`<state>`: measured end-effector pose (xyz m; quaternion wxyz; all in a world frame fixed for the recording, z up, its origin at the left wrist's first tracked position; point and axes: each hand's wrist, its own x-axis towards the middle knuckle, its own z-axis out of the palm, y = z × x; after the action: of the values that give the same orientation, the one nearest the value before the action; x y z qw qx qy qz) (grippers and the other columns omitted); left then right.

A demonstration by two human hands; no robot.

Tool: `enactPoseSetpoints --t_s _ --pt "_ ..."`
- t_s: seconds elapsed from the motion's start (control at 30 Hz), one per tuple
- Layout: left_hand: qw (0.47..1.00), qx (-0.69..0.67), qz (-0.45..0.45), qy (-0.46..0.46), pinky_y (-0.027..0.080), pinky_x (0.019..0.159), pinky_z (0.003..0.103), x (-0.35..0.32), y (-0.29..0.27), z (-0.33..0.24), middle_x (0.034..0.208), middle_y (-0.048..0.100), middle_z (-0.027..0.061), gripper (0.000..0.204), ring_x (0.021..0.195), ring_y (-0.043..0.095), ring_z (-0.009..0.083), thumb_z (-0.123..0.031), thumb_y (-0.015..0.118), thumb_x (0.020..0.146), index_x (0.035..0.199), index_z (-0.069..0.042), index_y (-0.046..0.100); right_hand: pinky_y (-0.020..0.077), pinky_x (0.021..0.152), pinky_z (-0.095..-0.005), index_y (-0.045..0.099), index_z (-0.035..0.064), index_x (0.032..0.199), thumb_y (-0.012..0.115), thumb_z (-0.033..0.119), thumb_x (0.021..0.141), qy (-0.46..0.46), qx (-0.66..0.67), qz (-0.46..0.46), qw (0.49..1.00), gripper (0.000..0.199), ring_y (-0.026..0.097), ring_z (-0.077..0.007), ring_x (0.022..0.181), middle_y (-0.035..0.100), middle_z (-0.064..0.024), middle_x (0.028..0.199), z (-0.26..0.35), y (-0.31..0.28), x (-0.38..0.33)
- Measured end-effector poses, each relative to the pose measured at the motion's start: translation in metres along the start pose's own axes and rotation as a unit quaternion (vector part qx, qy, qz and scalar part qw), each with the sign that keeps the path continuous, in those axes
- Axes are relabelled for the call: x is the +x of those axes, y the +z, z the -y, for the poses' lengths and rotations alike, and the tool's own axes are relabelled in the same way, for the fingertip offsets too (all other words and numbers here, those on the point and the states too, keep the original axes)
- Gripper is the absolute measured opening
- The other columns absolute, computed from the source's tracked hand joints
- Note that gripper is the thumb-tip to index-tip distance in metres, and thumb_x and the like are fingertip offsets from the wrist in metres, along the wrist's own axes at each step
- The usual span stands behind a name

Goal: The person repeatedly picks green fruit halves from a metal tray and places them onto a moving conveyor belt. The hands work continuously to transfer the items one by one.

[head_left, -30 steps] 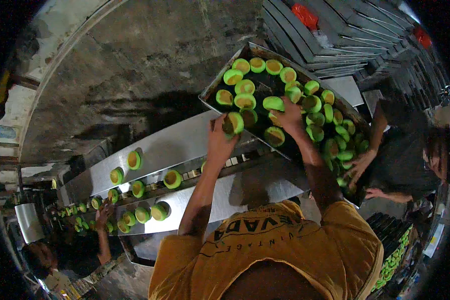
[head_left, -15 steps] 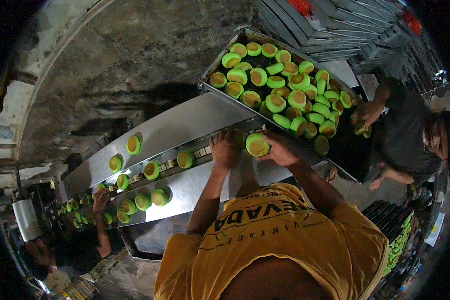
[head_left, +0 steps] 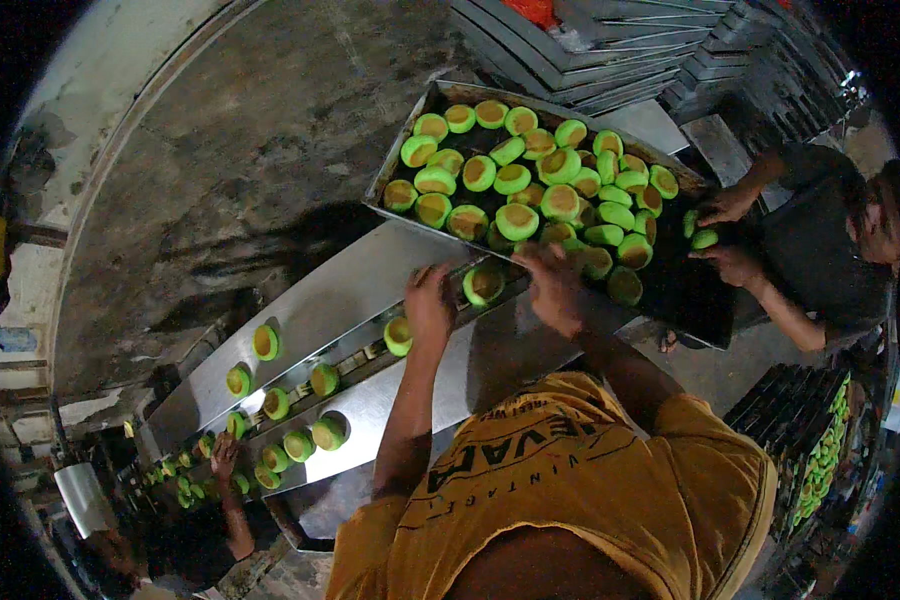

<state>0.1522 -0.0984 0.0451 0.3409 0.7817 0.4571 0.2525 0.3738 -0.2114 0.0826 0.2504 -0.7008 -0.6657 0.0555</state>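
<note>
Left hand [head_left: 428, 305] fingers curled over a green cup-shaped half-shell [head_left: 398, 335] on the steel channel [head_left: 310, 310], cup-side up. Right hand [head_left: 553, 285] loosely cupped, empty, beside another half-shell [head_left: 483, 284] near the metal tray [head_left: 410, 130].

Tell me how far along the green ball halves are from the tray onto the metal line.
Done: over a dozen halves sit along the metal line, down to a co-worker's hand. In hand: the left hand rests by one half and the right hand by another at the tray's edge; neither grip shows clearly. Left: the tray holds dozens more.
</note>
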Motion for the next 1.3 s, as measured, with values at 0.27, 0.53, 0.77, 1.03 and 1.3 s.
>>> enactPoseSetpoints --t_s 0.27,0.53,0.77,1.03,1.3 --pt "0.946 0.034 0.201 0.251 0.036 0.111 0.043 0.126 0.075 -0.061 0.134 0.056 0.0133 0.058 0.127 0.049 0.0355 -0.008 0.072 0.072 0.128 -0.009 0.057 0.0416 0.101 -0.0515 0.060 0.0060 0.121 0.073 0.027 0.081 0.098 -0.059 0.131 0.985 0.047 0.051 -0.0366 0.123 0.056 -0.0170 0.130 -0.078 -0.058 0.003" --pt "0.946 -0.300 0.014 -0.125 0.048 0.088 0.035 0.068 0.023 -0.078 0.118 0.060 0.0160 0.042 0.101 0.059 0.0221 -0.032 0.062 0.095 0.122 -0.001 0.056 0.0433 0.100 -0.0490 0.064 0.0060 0.114 0.080 0.032 0.074 0.086 -0.117 0.011 0.989 0.051 0.053 -0.0382 0.117 0.060 -0.0168 0.121 -0.130 -0.059 -0.017" --pt "0.888 -0.426 -0.020 -0.170 0.053 0.081 0.037 -0.003 0.030 -0.022 0.114 0.063 0.0152 0.032 0.100 0.065 0.0275 -0.021 0.066 0.095 0.121 -0.005 0.057 0.0461 0.096 -0.0459 0.063 0.0042 0.118 0.077 0.038 0.079 0.138 0.001 0.019 0.990 0.054 0.058 -0.0393 0.113 0.064 -0.0192 0.116 -0.105 -0.072 0.001" --pt "0.976 0.204 0.032 -0.069 0.041 0.102 0.043 -0.002 0.089 0.040 0.123 0.064 0.0190 0.044 0.114 0.059 0.0341 -0.033 0.067 0.091 0.124 -0.005 0.063 0.0481 0.091 -0.0357 0.061 -0.0013 0.119 0.071 0.029 0.088 0.175 0.488 0.013 0.855 0.044 0.063 -0.0226 0.101 0.066 -0.0093 0.111 -0.012 -0.072 0.011" --pt "0.688 -0.644 0.024 -0.334 0.052 0.079 0.038 -0.084 0.014 0.003 0.115 0.066 0.0076 0.053 0.098 0.066 0.0259 -0.048 0.056 0.097 0.130 -0.007 0.056 0.0448 0.091 -0.0317 0.060 -0.0026 0.118 0.075 0.031 0.085 0.280 0.535 0.159 0.781 0.049 0.059 -0.0173 0.103 0.064 -0.0079 0.112 0.052 0.015 0.005"
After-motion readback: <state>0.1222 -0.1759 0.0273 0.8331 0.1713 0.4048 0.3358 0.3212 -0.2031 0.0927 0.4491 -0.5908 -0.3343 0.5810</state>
